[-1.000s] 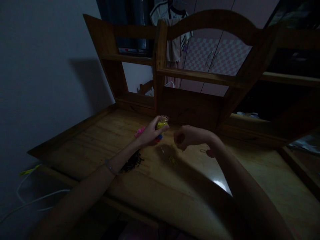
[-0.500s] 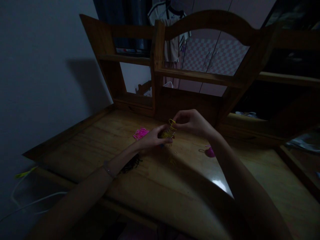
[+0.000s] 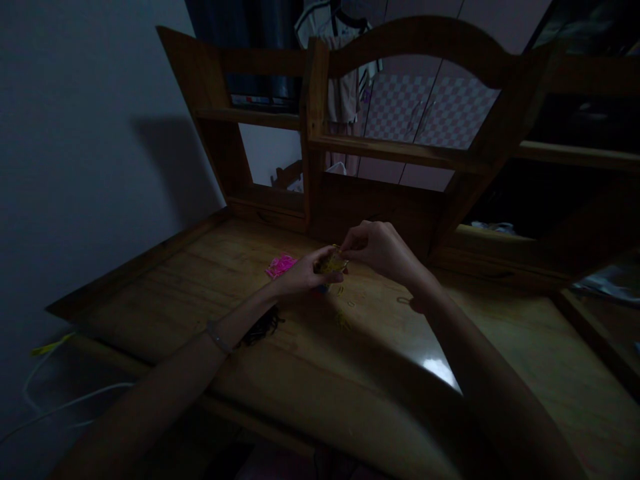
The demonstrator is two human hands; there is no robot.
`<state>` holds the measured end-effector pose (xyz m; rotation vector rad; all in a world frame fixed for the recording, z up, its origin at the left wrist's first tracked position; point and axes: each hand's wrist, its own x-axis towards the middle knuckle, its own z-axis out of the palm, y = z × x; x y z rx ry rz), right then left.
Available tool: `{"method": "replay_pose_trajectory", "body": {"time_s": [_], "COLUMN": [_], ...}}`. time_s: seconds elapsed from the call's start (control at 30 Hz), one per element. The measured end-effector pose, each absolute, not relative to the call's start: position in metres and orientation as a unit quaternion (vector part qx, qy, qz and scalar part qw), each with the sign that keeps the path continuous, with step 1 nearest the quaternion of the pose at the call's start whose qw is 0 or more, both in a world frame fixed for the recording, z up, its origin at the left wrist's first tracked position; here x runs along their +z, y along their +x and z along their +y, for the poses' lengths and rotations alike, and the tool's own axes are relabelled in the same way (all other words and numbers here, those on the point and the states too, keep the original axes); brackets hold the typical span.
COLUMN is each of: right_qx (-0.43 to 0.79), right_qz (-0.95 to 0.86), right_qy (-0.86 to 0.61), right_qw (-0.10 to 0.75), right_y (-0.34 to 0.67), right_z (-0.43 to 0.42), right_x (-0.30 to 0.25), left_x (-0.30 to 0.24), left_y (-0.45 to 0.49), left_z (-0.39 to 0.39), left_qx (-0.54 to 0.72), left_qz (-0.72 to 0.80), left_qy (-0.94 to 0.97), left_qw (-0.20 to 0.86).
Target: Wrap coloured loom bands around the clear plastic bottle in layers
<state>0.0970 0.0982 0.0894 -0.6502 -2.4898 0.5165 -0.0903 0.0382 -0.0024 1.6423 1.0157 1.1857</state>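
My left hand [image 3: 304, 272] is closed round a small see-through container [image 3: 334, 264] with thin yellow rubber bands in it; whether it is a bag or a box I cannot tell. At its mouth the fingers of my right hand [image 3: 367, 245] are pinched together, with a bit of yellow band at the tips. Below my hands, a few loose yellow bands [image 3: 343, 320] lie on the wooden desk [image 3: 300, 387]. A bright pink pile of bands [image 3: 281, 265] sits left of my left hand. Under my left forearm is a dark heap of strands [image 3: 263, 328], partly covered.
A wooden shelf unit [image 3: 315, 127] rises along the desk's back edge. On the right, a small loop [image 3: 404, 300] lies beside a pink object mostly hidden by my right forearm. White cables [image 3: 75, 399] hang off the left front edge. The room is dim.
My right hand has moved slightly left and down, bringing the yellow bands from above the container to its mouth. My right forearm now covers most of the pink object.
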Motion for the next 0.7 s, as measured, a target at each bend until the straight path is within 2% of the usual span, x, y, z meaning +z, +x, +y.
{"method": "replay_pose_trajectory", "body": {"time_s": [0.23, 0.43, 0.7], "right_qx": [0.187, 0.25, 0.297], "right_qz": [-0.942, -0.883, -0.907], "right_qy": [-0.151, -0.214, -0.157], "right_qw": [0.233, 0.335, 0.255], "right_y": [0.103, 0.101, 0.1], "right_z": [0.108, 0.114, 0.114], "right_x": [0.09, 0.089, 0.081], "left_x": [0.0, -0.002, 0.001], "left_y": [-0.09, -0.09, -0.089], "left_z": [0.035, 0.036, 0.035], "left_qx": [0.467, 0.476, 0.484], "left_qz": [0.397, 0.398, 0.383], "left_qy": [0.654, 0.633, 0.646], "left_qw": [0.442, 0.464, 0.45]}}
